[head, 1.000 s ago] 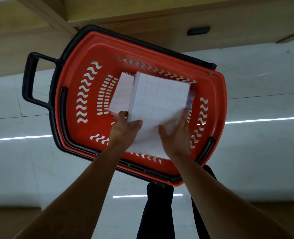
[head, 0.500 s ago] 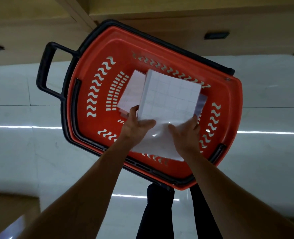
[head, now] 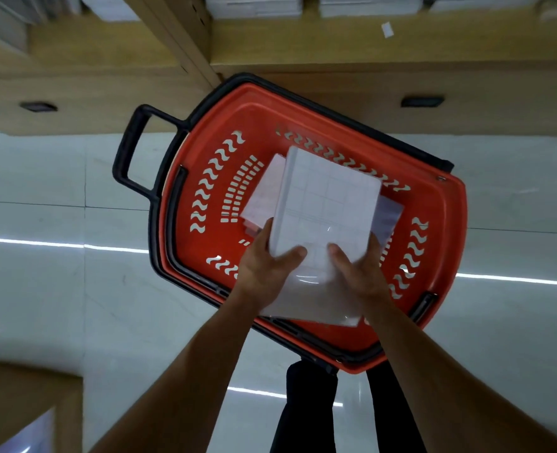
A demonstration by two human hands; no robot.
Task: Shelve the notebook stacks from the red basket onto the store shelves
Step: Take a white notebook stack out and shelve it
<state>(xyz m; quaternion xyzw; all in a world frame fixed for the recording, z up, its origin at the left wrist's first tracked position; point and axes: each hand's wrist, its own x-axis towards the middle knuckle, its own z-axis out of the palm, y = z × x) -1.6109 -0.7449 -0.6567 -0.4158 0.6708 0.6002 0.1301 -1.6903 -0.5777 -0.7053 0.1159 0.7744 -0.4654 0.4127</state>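
Both hands' fingers (head: 290,253) grasping notebook stack (head: 326,217) over red basket (head: 434,204) (more beneath), shelves (head: 303,44) beyond

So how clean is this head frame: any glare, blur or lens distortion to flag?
Head view: dim overall; bright light streaks reflect off the glossy floor; glare spots on the wrapped notebook stack; wide-angle bending curves the shelf edges; both hands, left hand and right hand, look slightly soft.
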